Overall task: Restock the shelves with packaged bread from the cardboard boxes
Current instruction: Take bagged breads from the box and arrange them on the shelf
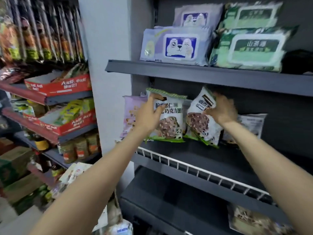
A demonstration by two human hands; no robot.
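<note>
Two hands, left hand (149, 114) and right hand (221, 110), each grip a bread packet (169, 122).

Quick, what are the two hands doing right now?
Left hand: fingers grip the left bread pack on the shelf.
Right hand: fingers grip the tilted right bread pack.

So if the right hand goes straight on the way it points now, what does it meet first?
The right hand already grips the tilted bread pack. Pushed on, up and leftward into the shelf, that pack would probably meet the dark back panel first, though depth is unclear.
</note>
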